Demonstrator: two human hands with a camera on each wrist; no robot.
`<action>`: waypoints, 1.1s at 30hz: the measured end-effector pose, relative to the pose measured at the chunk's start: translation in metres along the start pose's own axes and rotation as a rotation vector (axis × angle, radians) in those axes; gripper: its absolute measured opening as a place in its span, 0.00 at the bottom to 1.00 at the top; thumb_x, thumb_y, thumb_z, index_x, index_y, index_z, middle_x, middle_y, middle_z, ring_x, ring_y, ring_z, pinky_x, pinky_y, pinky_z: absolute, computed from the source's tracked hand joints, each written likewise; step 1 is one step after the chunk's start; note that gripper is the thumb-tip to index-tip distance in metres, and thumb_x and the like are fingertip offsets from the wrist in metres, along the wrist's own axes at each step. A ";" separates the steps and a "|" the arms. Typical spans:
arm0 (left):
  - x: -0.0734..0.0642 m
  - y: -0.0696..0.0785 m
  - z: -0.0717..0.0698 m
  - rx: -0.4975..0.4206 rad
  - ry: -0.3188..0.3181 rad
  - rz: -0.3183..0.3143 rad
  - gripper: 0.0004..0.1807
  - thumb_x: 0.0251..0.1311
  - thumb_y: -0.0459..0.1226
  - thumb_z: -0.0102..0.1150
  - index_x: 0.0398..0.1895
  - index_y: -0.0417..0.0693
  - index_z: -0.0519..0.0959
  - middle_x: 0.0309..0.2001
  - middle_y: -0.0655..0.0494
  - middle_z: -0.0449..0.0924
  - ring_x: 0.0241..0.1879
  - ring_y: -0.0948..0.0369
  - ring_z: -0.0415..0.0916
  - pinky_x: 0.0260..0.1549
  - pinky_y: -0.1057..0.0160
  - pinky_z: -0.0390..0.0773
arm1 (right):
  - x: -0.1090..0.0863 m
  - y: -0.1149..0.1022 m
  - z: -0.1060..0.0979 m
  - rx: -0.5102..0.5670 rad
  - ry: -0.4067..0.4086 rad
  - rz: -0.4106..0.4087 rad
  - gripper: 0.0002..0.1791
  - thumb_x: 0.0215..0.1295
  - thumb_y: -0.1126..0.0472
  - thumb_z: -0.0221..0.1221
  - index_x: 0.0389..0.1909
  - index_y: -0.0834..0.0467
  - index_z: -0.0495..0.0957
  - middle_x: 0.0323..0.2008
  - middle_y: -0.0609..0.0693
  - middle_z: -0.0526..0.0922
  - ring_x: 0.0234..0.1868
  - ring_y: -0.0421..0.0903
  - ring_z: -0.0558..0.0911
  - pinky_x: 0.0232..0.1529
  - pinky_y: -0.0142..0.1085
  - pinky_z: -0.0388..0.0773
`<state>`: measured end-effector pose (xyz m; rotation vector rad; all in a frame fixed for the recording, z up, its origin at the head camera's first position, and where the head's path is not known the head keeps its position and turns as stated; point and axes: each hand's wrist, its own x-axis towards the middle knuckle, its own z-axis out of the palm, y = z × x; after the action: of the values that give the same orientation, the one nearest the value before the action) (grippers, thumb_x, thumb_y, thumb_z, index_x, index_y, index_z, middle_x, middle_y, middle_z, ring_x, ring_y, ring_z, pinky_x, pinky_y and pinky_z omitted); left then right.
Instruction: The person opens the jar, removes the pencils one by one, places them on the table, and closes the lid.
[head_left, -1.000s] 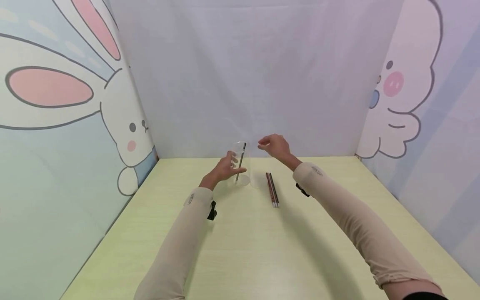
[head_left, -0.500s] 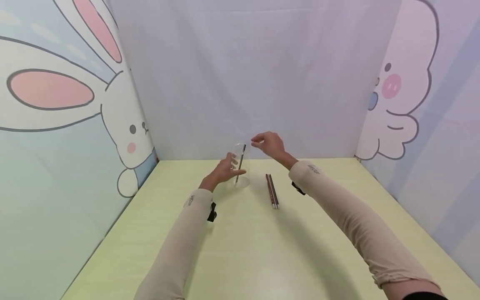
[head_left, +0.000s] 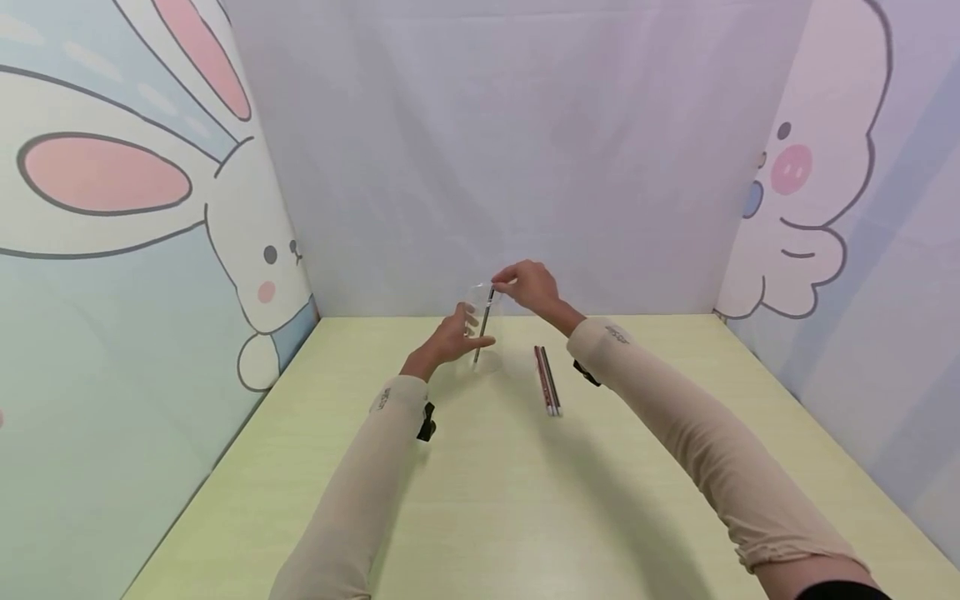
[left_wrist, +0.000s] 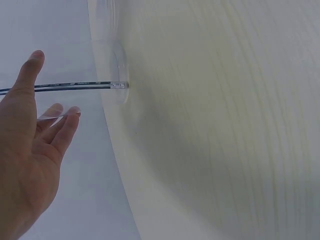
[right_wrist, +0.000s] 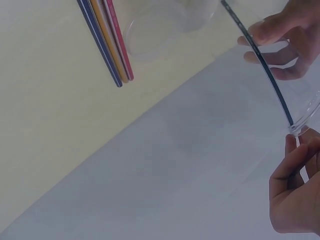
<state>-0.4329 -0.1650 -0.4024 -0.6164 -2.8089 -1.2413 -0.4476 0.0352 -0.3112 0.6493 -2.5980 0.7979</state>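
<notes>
A tall clear cup point(head_left: 491, 362) stands near the back of the table. My left hand point(head_left: 450, 335) grips it from the left, thumb on the near side and fingers round the far side. One dark striped pencil point(head_left: 483, 323) leans inside, its metal-banded eraser end point(left_wrist: 119, 85) down at the cup's base in the left wrist view. At the rim, my right hand point(head_left: 528, 285) pinches the pencil's upper end between thumb and fingertips. Right of the cup lie several pencils side by side: a dark blue one point(right_wrist: 102, 47), an orange one point(right_wrist: 111, 46) and a pinkish-red one point(right_wrist: 120, 45).
The pale wood-grain table point(head_left: 480, 500) meets a light fabric wall point(head_left: 510, 150) just behind the cup. Cartoon-printed panels point(head_left: 255, 217) enclose both sides. Faint clear round outlines point(right_wrist: 155, 27) show on the table beside the cup in the right wrist view.
My right hand has moved left to the cup's rim, and its fingertips now meet the top of the pencil. The left hand and the loose pencils stay in place.
</notes>
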 end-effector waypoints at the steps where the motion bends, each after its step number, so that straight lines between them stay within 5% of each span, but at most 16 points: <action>1: 0.000 0.000 0.000 -0.001 0.000 0.000 0.42 0.57 0.51 0.65 0.66 0.45 0.52 0.62 0.39 0.67 0.59 0.44 0.69 0.53 0.47 0.72 | 0.000 -0.001 0.000 0.000 0.000 0.002 0.11 0.64 0.53 0.63 0.44 0.51 0.86 0.43 0.48 0.86 0.34 0.45 0.83 0.19 0.35 0.71; 8: -0.001 0.002 0.001 0.003 -0.003 0.000 0.42 0.57 0.51 0.65 0.66 0.46 0.52 0.63 0.39 0.66 0.60 0.44 0.68 0.54 0.47 0.72 | 0.001 -0.004 0.003 -0.032 -0.020 0.048 0.12 0.64 0.52 0.62 0.45 0.51 0.86 0.42 0.48 0.86 0.16 0.42 0.69 0.15 0.33 0.59; 16: -0.001 0.004 0.001 0.028 0.003 -0.006 0.44 0.56 0.52 0.65 0.66 0.43 0.52 0.60 0.43 0.69 0.57 0.48 0.71 0.52 0.49 0.74 | 0.000 -0.008 0.007 -0.058 -0.002 0.019 0.10 0.63 0.54 0.63 0.43 0.50 0.87 0.36 0.50 0.87 0.10 0.39 0.55 0.12 0.33 0.55; 24: -0.004 0.005 0.000 0.033 0.017 -0.009 0.43 0.56 0.52 0.66 0.66 0.44 0.53 0.58 0.47 0.69 0.56 0.49 0.72 0.51 0.50 0.75 | 0.000 -0.010 0.014 -0.057 0.048 -0.057 0.08 0.61 0.52 0.65 0.39 0.48 0.87 0.44 0.47 0.85 0.15 0.42 0.67 0.14 0.34 0.59; 33: -0.003 0.007 0.001 0.048 0.017 -0.028 0.42 0.56 0.52 0.66 0.65 0.47 0.53 0.57 0.49 0.69 0.55 0.52 0.72 0.51 0.51 0.75 | 0.000 -0.011 0.016 0.074 -0.054 -0.039 0.07 0.65 0.55 0.61 0.41 0.51 0.81 0.42 0.50 0.86 0.32 0.45 0.85 0.27 0.37 0.78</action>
<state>-0.4279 -0.1611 -0.3990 -0.5635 -2.8335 -1.1741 -0.4447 0.0179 -0.3192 0.7502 -2.6058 0.8800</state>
